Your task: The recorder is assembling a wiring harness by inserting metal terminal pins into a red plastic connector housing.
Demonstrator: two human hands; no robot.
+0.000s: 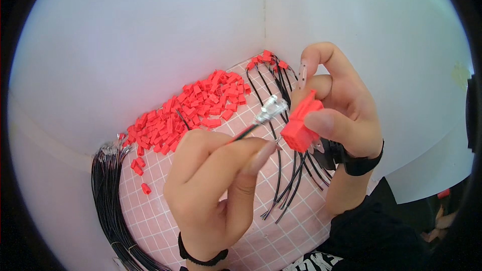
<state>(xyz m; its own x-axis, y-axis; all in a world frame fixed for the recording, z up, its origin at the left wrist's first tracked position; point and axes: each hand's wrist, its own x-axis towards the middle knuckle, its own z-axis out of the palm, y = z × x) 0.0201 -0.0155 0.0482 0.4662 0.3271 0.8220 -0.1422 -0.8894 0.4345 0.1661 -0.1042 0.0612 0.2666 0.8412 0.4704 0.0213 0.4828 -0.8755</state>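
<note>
My left hand pinches a thin cable between thumb and fingers. Bare metal crimp terminals stick out from the cable's end, slightly blurred. Just to the right, my right hand grips a red plastic connector housing with thumb and fingers, its index finger raised and curled. The terminals sit close to the housing's upper left side and look apart from it. Both hands are held above a pink gridded mat.
A heap of loose red housings lies across the far left of the mat. At the left edge hangs a thick tied bundle of black cables with metal ends. Black cables with red housings lie behind my right hand. White walls enclose the mat.
</note>
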